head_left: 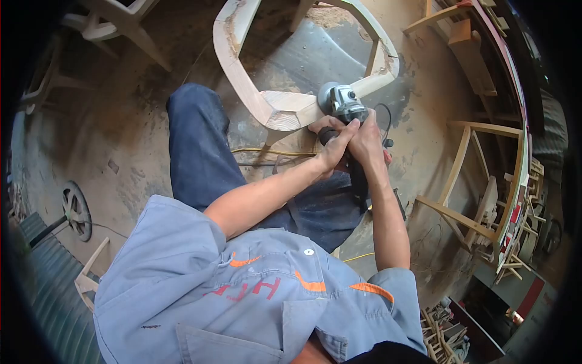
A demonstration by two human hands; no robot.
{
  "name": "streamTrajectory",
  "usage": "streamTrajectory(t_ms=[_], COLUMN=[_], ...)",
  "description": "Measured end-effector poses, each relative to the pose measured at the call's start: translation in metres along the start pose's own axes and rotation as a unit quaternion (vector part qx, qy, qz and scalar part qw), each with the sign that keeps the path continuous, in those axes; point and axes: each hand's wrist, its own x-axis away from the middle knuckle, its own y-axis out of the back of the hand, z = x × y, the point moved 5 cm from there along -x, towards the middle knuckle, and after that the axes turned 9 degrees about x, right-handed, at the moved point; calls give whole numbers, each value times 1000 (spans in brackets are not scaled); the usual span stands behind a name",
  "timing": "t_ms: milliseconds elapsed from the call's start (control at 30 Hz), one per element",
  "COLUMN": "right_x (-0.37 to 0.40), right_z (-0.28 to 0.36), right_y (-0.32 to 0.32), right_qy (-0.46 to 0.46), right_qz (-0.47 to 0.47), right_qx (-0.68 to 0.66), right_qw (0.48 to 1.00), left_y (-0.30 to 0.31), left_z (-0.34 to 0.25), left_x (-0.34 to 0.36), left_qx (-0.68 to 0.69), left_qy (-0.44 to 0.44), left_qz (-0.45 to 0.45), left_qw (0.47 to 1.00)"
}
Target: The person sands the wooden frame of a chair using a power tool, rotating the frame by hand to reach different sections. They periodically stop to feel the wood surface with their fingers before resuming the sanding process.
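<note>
An angle grinder [347, 108] with a metal gear head is held out in front of me, its round disc [328, 97] right at the edge of a pale wooden frame [293, 104]. My left hand [335, 145] wraps around the black side handle [326, 134]. On the right, my right hand [367, 143] is closed around the grinder's body, close beside the left hand. The frame has angled joints and rough brownish patches along its rails. The tool's lower end is partly hidden by my hands and forearm.
A yellow cable [273, 151] runs across the dusty floor near my knee. White plastic chairs [115, 24] stand at the upper left, with a spoked wheel [76, 210] below. To the right are wooden chair frames [453, 167] and, at lower right, a heap of wood pieces [445, 333].
</note>
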Motion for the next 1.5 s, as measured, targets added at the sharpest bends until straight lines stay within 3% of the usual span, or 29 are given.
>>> streamTrajectory(t_ms=[67,200,433,467,667,833,967,1067,1167,1233,1300,1400,1433,1500], right_x=[6,43,23,20,13,12,14,13,-11,-7,2,5,7,12], right_z=[-3,69,124,118,83,55,42,35,-22,-22,2,24,32,49], right_y=[-14,-51,-75,-75,-46,-33,-22,-15,-17,-3,14,-15,-30,-51], right_qy=[51,105,154,156,125,85,94,36,41,-61,-141,-46,-18,39], right_qz=[-2,16,72,65,48,30,6,-22,-64,-60,-52,-20,-9,8], right_qx=[-22,64,95,96,102,97,78,97,96,52,12,27,29,40], right_qw=[998,992,981,981,986,991,992,994,992,995,989,998,999,998], left_y=[4,53,65,65,53,20,10,17,2,-13,-15,7,18,34], left_z=[3,3,-47,-43,-12,-22,-23,0,4,-5,-13,-29,-31,-31], left_x=[18,81,107,100,49,61,46,14,0,-13,-12,13,26,63], left_qx=[-3,58,84,77,104,116,68,43,14,-33,-66,-31,-3,15], left_qy=[-65,-34,-118,-125,-119,-106,-158,-160,-25,53,78,2,16,-43], left_qz=[-22,-64,-57,-83,-45,-57,49,1,32,134,62,47,50,-12], left_qw=[998,996,988,986,986,986,984,986,999,989,993,998,999,999])
